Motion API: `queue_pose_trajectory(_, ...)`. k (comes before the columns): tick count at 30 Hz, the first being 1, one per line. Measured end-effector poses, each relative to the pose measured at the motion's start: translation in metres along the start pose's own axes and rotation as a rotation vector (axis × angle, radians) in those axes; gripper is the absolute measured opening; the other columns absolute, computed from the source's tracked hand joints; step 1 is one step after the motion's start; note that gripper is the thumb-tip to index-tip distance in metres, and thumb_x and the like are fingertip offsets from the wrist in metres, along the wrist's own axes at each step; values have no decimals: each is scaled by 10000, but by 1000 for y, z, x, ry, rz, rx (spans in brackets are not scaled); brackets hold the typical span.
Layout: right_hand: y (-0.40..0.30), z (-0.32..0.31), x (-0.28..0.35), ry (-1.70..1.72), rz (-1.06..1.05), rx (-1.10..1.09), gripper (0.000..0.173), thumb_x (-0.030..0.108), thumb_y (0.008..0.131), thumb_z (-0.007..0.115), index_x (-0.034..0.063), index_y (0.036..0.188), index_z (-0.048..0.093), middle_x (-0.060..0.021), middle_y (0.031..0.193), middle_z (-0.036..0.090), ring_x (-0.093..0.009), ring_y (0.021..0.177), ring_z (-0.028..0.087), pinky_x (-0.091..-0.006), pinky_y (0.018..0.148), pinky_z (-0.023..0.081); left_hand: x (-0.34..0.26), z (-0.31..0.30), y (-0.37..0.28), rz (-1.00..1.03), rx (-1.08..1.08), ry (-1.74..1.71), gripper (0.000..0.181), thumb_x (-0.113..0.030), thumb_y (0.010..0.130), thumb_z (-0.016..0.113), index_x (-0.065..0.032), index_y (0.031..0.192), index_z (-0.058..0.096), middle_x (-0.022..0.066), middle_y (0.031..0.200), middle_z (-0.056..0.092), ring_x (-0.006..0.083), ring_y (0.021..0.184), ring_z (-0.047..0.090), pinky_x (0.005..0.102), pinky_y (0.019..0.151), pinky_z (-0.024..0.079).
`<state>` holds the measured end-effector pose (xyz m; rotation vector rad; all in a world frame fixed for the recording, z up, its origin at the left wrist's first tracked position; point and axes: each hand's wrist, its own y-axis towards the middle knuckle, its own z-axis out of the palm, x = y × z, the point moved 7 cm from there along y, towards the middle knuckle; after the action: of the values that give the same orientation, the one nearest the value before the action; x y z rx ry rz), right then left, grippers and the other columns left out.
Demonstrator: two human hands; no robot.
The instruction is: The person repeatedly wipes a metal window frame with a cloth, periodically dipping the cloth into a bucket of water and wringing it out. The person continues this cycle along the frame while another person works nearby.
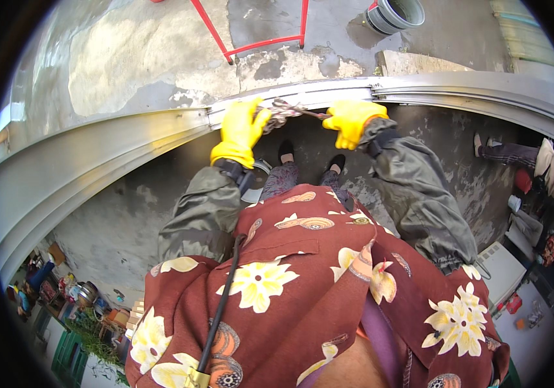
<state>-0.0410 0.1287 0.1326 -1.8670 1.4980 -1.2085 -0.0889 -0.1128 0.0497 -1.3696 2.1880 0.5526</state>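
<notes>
A bundled patterned cloth (281, 115) is stretched between my two hands over a light metal sill or door track (306, 97). My left hand (242, 127), in a yellow glove, grips its bunched left part. My right hand (352, 122), gloved the same way, is closed around the narrow, twisted right end. Grey-green sleeves cover both forearms. The cloth looks wrung or folded into a thick bunch near my left hand. Below my left wrist, partly hidden by the arm, shows the pale rim of a round container (260, 177).
Beyond the sill stand a red metal frame (264, 44) and a grey bucket (393, 17). Metal frame rails curve away to both sides. At right, another person's legs (509, 153) show near a white appliance (500, 271). Plants (87, 334) and household clutter lie at lower left.
</notes>
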Motion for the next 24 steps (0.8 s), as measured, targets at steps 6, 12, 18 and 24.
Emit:
queue_pose_trajectory(6,-25,-27,-51,-444,171,123,434,268,754,848,202,1173,755,-93,1033,760,-335,1059,714,-465,874,584,-72,89,24,247,109,11,378,-314,810,817,-93,1105,733,114,1031,728,326,1044,671,538,1134,395)
queue_pose_trajectory(12,-43,-20,-49,-363,499,98,345,235,827,773,226,1172,785,-56,1242,725,-276,1161,691,-437,929,593,-102,138,48,247,94,18,165,-244,815,750,-120,925,750,86,844,718,306,893,684,496,1078,438)
queue_pose_trajectory(18,-39,-8,-30,-398,403,-46,305,238,874,715,160,1164,766,-109,1137,745,-302,1082,722,-437,827,603,-55,111,28,39,46,-518,112,-143,849,675,-104,865,778,104,800,738,300,795,714,425,902,536)
queue_pose_trajectory(24,7,-11,38,-322,27,-286,206,239,855,714,169,1041,766,-97,982,740,-343,897,729,-496,701,571,21,16,12,-235,-92,-83,139,-151,790,702,-125,871,811,154,815,727,354,773,701,447,743,564)
